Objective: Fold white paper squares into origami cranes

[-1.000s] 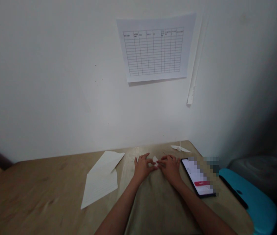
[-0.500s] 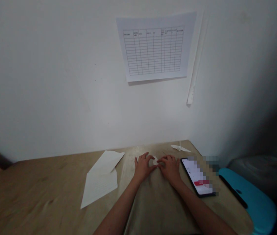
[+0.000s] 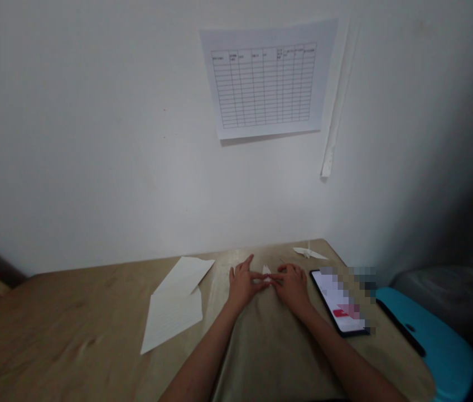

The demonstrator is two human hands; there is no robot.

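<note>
Between my hands is a small folded piece of white paper (image 3: 266, 271), its pointed top showing above the fingers and its lower part hidden by them. My left hand (image 3: 242, 286) pinches it from the left with thumb and index finger, while the other fingers spread away. From the right, my right hand (image 3: 290, 287) pinches the same paper, its remaining fingers curled. Behind the right hand lies a folded white paper bird (image 3: 309, 254) with long thin wings. Just right of that hand rests a phone (image 3: 339, 304) with its screen lit and partly blurred.
Two overlapping sheets of white paper (image 3: 173, 321) lie left of my hands on the brown-covered table (image 3: 73, 329). A wall stands behind, bearing a printed table sheet (image 3: 265, 84) and a paper strip (image 3: 334, 123). A turquoise object (image 3: 433, 340) is beside the table's right edge.
The folded paper now points up more between my fingertips. My left index finger and thumb have straightened toward the right hand's fingertips. The view has shifted slightly.
</note>
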